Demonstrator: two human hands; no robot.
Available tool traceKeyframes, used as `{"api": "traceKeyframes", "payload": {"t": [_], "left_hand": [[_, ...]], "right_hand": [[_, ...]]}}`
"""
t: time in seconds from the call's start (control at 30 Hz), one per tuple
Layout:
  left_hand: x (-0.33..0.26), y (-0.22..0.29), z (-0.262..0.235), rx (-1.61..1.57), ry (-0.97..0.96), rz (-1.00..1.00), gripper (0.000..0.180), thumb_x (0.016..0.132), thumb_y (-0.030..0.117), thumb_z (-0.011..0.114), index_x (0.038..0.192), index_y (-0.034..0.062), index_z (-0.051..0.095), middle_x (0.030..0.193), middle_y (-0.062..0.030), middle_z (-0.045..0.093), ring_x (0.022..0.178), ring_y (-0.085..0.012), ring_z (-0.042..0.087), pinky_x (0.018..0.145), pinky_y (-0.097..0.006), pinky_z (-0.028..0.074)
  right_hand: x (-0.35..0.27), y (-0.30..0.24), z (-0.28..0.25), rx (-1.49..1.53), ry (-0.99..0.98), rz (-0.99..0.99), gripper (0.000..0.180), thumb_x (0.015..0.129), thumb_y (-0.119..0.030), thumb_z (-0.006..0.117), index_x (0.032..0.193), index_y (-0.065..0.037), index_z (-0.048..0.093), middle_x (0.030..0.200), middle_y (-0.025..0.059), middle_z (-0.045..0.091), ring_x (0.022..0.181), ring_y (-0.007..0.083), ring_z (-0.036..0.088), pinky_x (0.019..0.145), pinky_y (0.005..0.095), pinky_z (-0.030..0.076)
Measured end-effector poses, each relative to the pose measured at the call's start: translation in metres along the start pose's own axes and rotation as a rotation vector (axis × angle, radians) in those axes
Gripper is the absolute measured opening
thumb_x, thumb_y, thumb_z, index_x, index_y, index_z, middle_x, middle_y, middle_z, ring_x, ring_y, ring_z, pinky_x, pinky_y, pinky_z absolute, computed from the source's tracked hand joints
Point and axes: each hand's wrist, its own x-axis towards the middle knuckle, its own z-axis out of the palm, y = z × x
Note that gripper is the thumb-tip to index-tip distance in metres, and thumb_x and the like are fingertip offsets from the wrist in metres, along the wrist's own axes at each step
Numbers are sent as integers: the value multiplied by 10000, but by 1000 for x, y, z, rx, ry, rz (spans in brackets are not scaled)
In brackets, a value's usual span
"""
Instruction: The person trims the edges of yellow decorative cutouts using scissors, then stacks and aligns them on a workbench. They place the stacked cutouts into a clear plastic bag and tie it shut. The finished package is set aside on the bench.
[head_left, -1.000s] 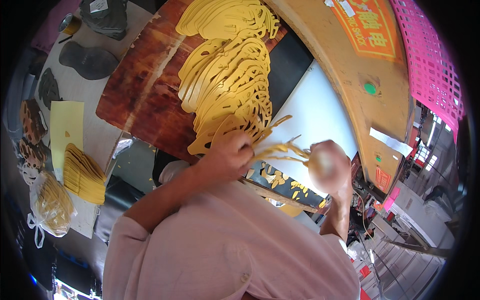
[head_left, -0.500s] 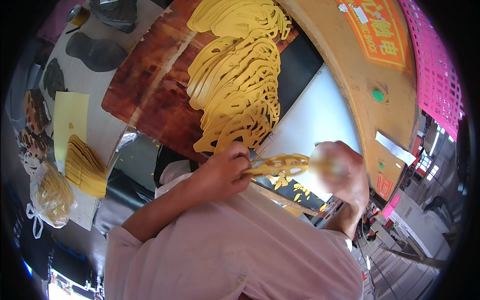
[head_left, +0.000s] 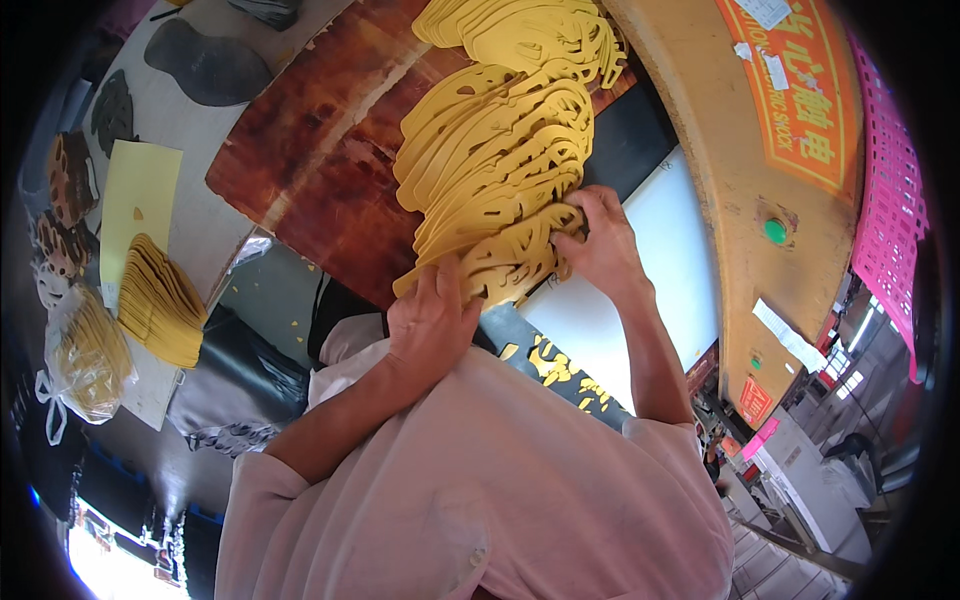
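A long overlapping row of yellow cut-out sheets point(head_left: 500, 150) lies on a reddish-brown wooden board point(head_left: 310, 160). My left hand point(head_left: 430, 318) grips the near edge of the lowest yellow sheet point(head_left: 510, 262), fingers curled onto it. My right hand point(head_left: 600, 245) holds the right edge of that same sheet, thumb and fingers pinched on it. The sheet rests on the near end of the row, partly over the board's edge. Both forearms reach up from my pink-shirted body.
A white plate point(head_left: 650, 290) lies right of the board, beside a yellow machine body with a green button point(head_left: 775, 230). A pink crate point(head_left: 890, 170) stands far right. At left are a stack of yellow pieces point(head_left: 160, 300), a bag of them point(head_left: 85, 360) and dark sole shapes point(head_left: 205, 65).
Earlier both hands held a yellow sheet in the air near the white plate. They have since moved up and left, and the sheet now lies on the near end of the row.
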Motion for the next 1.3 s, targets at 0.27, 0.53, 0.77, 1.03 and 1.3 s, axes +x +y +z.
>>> {"api": "traceKeyframes", "payload": {"t": [0.27, 0.53, 0.77, 1.03, 1.3], "left_hand": [[-1, 4, -5, -40, -116, 79, 302, 827, 223, 791, 1016, 56, 624, 1014, -127, 606, 935, -334, 652, 715, -458, 569], [51, -17, -59, 66, 195, 183, 699, 826, 284, 825, 1405, 21, 535, 1261, -228, 601, 1167, -424, 563, 940, -517, 519], [185, -24, -60, 145, 249, 24, 787, 913, 548, 733, 1411, -33, 546, 1329, -295, 598, 1232, -495, 578, 1029, -542, 494], [183, -7, -78, -165, -303, 216, 602, 902, 488, 787, 1270, 27, 667, 1185, -214, 737, 1108, -347, 719, 987, -461, 547], [112, 44, -96, 14, -634, 219, 721, 843, 334, 853, 1385, -40, 558, 1176, -251, 742, 1135, -405, 722, 995, -478, 562]], "right_hand": [[-16, 6, -18, 149, -140, -62, 388, 837, -22, 724, 1221, -63, 678, 1127, 184, 693, 1021, 364, 684, 909, 441, 563], [-45, -28, 2, 236, 267, 273, 497, 923, -101, 765, 1389, 3, 627, 1248, 207, 670, 1060, 262, 715, 912, 378, 599], [-86, -65, 78, 940, 32, 538, 538, 951, -164, 763, 1392, 83, 580, 1182, 121, 691, 974, 144, 699, 863, 292, 561], [-83, -84, 92, 1146, 267, 494, 500, 998, -222, 723, 1385, 63, 584, 1117, 83, 744, 1025, 128, 661, 913, 298, 533], [-101, -83, 100, 1250, 233, 558, 705, 1071, -491, 616, 1514, 44, 489, 1327, 151, 645, 1201, 240, 635, 1050, 396, 537]]}}
